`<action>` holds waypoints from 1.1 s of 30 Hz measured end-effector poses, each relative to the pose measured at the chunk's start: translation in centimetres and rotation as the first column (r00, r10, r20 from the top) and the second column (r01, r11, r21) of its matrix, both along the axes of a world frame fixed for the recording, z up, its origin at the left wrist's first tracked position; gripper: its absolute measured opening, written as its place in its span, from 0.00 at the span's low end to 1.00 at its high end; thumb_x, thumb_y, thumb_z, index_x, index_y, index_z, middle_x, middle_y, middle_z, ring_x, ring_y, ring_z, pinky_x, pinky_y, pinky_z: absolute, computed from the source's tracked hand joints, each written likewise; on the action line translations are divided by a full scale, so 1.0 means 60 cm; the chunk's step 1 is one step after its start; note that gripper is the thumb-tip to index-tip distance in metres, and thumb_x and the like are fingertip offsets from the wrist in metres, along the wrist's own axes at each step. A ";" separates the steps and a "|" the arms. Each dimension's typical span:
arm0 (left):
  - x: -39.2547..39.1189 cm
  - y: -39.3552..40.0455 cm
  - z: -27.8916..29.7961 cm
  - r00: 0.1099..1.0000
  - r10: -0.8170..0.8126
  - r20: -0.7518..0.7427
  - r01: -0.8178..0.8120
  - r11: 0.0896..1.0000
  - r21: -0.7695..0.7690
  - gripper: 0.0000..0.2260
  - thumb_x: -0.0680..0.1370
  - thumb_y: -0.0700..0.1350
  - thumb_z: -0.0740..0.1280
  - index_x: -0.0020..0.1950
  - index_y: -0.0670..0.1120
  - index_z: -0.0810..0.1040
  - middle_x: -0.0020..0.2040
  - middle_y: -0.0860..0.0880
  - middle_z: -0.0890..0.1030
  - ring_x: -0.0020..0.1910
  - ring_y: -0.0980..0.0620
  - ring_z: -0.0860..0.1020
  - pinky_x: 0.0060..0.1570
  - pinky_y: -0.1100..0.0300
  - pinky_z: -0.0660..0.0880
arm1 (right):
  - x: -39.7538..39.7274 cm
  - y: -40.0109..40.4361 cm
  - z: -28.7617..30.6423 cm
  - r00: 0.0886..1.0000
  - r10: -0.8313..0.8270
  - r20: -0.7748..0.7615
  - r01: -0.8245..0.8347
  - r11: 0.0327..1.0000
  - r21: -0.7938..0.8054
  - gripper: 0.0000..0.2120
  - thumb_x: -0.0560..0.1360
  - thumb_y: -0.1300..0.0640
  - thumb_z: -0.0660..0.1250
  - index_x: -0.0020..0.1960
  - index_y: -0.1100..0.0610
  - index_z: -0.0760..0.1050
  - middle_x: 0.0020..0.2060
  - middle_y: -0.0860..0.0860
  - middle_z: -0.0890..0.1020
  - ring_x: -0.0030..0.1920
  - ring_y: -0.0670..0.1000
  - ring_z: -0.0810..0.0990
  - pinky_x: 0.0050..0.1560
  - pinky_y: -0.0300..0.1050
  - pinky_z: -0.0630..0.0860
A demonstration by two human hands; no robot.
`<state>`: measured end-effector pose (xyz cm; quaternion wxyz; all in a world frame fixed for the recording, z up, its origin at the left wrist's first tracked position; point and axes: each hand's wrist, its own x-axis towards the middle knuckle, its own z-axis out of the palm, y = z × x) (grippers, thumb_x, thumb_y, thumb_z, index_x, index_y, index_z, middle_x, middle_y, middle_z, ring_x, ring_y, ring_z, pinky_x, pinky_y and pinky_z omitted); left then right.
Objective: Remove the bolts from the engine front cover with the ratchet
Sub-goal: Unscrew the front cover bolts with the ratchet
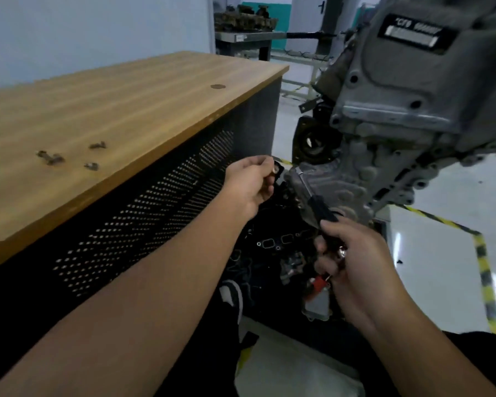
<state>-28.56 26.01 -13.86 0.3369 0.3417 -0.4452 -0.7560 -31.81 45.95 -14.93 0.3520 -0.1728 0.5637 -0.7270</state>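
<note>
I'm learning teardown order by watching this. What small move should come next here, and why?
Probably carry the left hand over to the wooden bench and drop what it seems to pinch beside the loose bolts already there. The right hand grips the ratchet, whose head sits at the front cover.

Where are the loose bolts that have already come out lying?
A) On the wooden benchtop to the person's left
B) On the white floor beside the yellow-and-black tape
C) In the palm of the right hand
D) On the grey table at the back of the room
A: several small dark bolts lie scattered on the wooden benchtop, well left of the engine.
</note>
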 end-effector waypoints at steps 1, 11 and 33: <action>-0.016 0.007 -0.018 0.999 -0.040 0.002 0.040 0.999 0.017 0.08 0.83 0.38 0.66 0.45 0.45 0.79 0.35 0.49 0.80 0.29 0.56 0.76 0.27 0.64 0.74 | -0.006 0.009 -0.008 1.000 -0.012 0.002 0.012 1.000 0.015 0.11 0.78 0.61 0.68 0.38 0.53 0.78 0.31 0.51 0.72 0.26 0.46 0.67 0.25 0.39 0.61; -0.088 0.041 -0.127 0.974 -0.115 -0.197 0.161 0.959 0.236 0.05 0.82 0.34 0.66 0.48 0.40 0.79 0.32 0.48 0.79 0.29 0.56 0.77 0.31 0.65 0.76 | -0.055 0.045 -0.071 0.991 -0.084 -0.105 0.104 0.972 0.211 0.06 0.76 0.61 0.72 0.40 0.57 0.83 0.26 0.51 0.68 0.26 0.48 0.66 0.23 0.36 0.62; -0.151 0.090 -0.135 0.982 -0.161 -0.103 0.186 0.927 0.325 0.06 0.80 0.37 0.68 0.44 0.42 0.79 0.36 0.48 0.80 0.25 0.60 0.71 0.23 0.69 0.67 | -0.075 0.091 -0.075 0.642 0.182 -0.745 0.329 0.812 0.482 0.16 0.73 0.40 0.61 0.60 0.40 0.73 0.34 0.45 0.81 0.33 0.49 0.79 0.33 0.51 0.77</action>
